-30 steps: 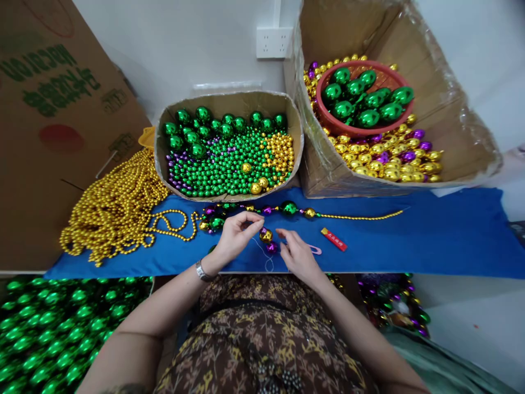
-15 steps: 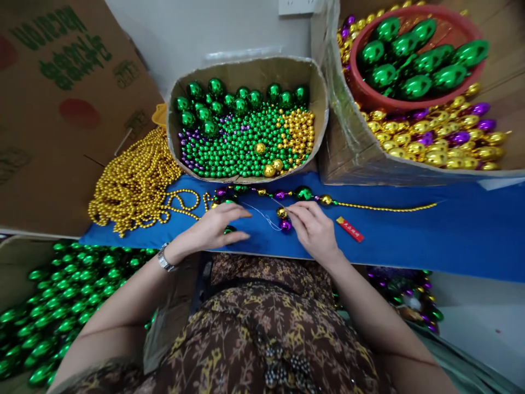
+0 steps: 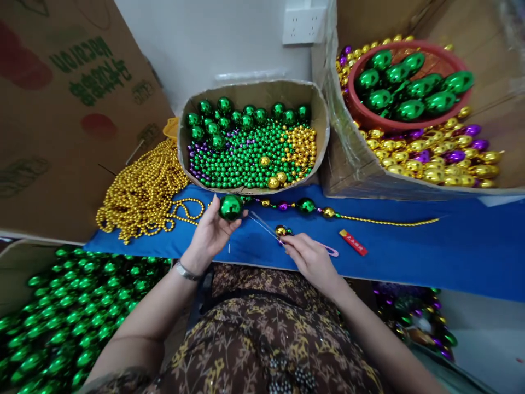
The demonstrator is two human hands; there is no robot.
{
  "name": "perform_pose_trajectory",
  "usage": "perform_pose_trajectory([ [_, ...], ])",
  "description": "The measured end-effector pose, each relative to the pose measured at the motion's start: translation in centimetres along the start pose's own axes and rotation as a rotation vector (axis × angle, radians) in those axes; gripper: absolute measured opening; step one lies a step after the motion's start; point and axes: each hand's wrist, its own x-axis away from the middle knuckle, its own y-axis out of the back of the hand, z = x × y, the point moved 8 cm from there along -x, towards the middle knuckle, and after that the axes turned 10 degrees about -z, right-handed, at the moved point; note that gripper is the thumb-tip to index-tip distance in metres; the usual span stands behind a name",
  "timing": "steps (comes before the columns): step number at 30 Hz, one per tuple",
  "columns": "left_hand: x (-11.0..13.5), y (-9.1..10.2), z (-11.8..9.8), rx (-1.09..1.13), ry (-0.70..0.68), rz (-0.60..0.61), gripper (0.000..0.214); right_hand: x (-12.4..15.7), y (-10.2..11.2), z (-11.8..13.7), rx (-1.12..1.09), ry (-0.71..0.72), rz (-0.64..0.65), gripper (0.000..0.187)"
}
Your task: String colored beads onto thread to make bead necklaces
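Green ball [image 3: 231,207]: mirror-gloss, smooth, reads as metallic-coated plastic. Fine strand [image 3: 264,226]: pale, glinting; can't tell thread from metal. Gold bead strings [image 3: 143,189]: same shiny metallic look. Red tub [image 3: 389,125]: smooth plastic, softer sheen. Macaron carton [image 3: 49,142]: matt brown cardboard. Tub's carton [image 3: 356,169]: cardboard, wrinkled glossy film. Bench cover [image 3: 402,251]: blue cloth, low sheen. Wristband [image 3: 186,271]: polished metal.

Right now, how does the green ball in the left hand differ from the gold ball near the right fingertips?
Size: the green ball is larger than the gold ball. State: the green ball is held by the left hand; the gold ball lies on the blue cloth near the right hand. Shared: both round and shiny.
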Motion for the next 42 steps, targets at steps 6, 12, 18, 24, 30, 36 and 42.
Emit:
perform_pose_trajectory([
  [6,0.0,-1.8,1.8,0.209,0.187,-0.063,0.042,0.5,0.1,0.9,0.005,0.067,-0.039,0.016],
  [12,0.4,-1.5,2.0,0.220,0.191,-0.092,0.042,0.6,0.2,0.7,0.061,0.051,-0.038,0.018],
  [18,0.5,-1.1,1.8,0.198,0.140,-0.114,0.042,0.9,0.0,0.7,0.115,0.082,-0.036,0.018],
  [24,2.1,-1.6,2.2,0.035,-0.190,0.027,0.042,1.2,-0.4,0.6,0.165,0.067,-0.026,0.019],
  [30,4.2,-1.8,5.0,-0.018,-0.243,0.125,0.049,2.6,-1.3,0.2,0.176,0.054,0.017,0.022],
  [36,4.9,-1.5,7.8,-0.059,-0.087,0.112,0.045,3.2,-1.9,0.4,0.143,0.026,0.044,0.021],
  [42,4.2,-2.1,4.6,-0.470,-0.393,0.265,0.044,2.0,-0.7,0.7,0.084,-0.006,-0.030,0.018],
])
